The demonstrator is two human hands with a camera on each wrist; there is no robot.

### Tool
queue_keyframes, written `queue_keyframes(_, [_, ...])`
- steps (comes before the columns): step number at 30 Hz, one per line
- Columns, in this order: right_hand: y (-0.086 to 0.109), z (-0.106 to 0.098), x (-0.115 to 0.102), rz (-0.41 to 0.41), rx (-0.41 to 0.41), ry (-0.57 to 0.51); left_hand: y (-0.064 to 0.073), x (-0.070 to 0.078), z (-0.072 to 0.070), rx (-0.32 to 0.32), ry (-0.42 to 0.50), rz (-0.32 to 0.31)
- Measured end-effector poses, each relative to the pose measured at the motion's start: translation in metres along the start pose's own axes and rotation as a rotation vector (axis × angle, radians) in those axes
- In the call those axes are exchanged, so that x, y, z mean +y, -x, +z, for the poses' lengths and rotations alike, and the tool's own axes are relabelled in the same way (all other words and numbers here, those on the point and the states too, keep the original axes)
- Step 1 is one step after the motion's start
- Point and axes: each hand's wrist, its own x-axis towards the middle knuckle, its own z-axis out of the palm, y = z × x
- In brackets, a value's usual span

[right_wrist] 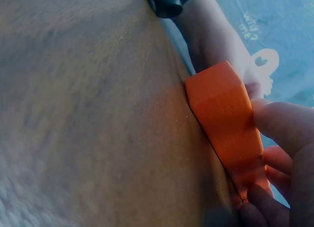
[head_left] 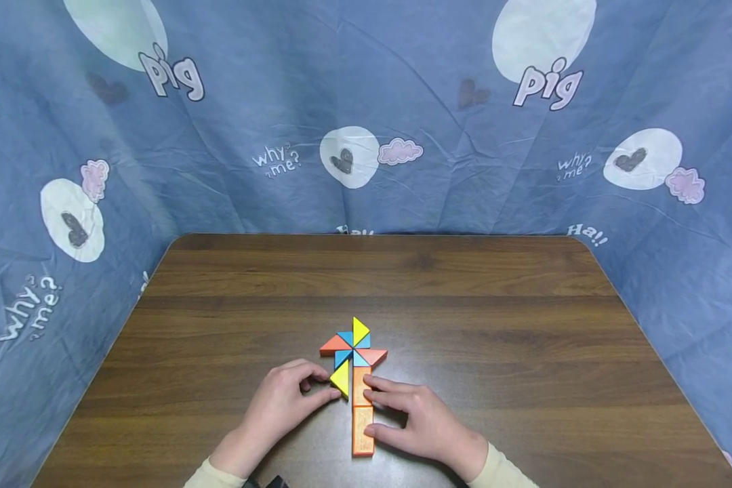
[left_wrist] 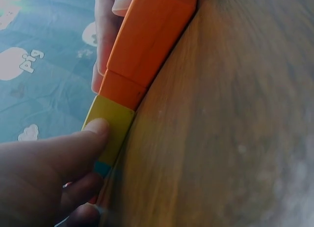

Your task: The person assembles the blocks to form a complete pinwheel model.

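Note:
A pinwheel shape of triangular blocks lies flat on the table, made of blue blocks (head_left: 363, 340), coral blocks (head_left: 337, 345) and a yellow triangular block at the top (head_left: 360, 332). Below it, two orange rectangular blocks (head_left: 363, 430) form a straight stem, end to end. My left hand (head_left: 289, 393) pinches the lower yellow triangular block (head_left: 341, 379) by its left sides, thumb and forefinger touching it; in the left wrist view, the thumb presses this yellow block (left_wrist: 117, 126). From the right, my right hand (head_left: 417, 417) rests extended fingertips and thumb along the orange blocks (right_wrist: 225, 114).
The brown wooden table (head_left: 494, 339) has rounded far corners. A blue printed cloth (head_left: 451, 203) hangs behind it and along both sides. Some small black object (head_left: 276, 482) shows at the bottom edge, near the left forearm.

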Motion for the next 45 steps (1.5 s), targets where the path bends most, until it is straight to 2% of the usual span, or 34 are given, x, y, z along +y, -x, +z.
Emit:
queue_keyframes(4, [-0.0008,0.0003,0.0002,-0.009,0.005,-0.005,-0.0006,0.0013,0.0018,0.01,-0.007,0.013])
queue_keyframes(19, [-0.0017,0.0011,0.0002,-0.032,0.029,0.006,-0.0019,0.0014,0.0038,0.002,-0.022,-0.011])
queue_keyframes(27, [-0.0011,0.0013,0.0009,-0.026,0.023,0.005,-0.0024,0.0005,0.0053,0.024,-0.029,0.005])
queue_keyframes(37, [-0.0008,-0.0003,-0.0004,-0.007,0.004,-0.004,-0.0044,0.0038,0.0046,-0.017,-0.04,-0.074])
queue_keyframes(45, [-0.0015,0.0001,-0.0006,-0.021,0.017,0.002,-0.0051,0.0039,0.0051,-0.003,-0.041,-0.073])
